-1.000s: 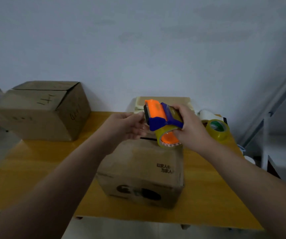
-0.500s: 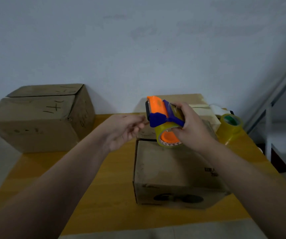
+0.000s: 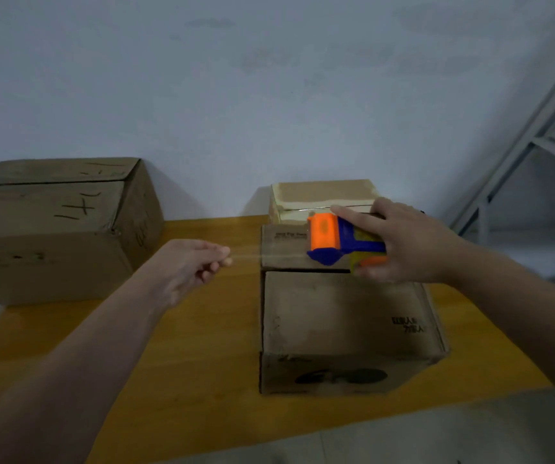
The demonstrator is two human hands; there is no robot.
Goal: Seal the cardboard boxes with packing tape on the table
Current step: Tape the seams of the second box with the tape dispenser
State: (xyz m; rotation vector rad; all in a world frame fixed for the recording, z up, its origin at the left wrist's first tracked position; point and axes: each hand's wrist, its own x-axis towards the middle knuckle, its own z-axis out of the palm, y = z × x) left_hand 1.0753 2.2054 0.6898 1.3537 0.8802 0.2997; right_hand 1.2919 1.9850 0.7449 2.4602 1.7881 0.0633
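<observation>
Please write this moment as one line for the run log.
left hand: pinches tape strip end | right hand: grips tape dispenser over front box | tape strip: stretched from dispenser to left hand

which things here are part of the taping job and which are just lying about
In the job: tape dispenser in the right hand; tape strip pinched by the left hand; front cardboard box.
Lying about: large cardboard box at left; taped box behind; metal rack.

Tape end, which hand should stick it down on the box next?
Probably the left hand: it pinches the tape end just left of the box; the right hand grips the dispenser on top.
</observation>
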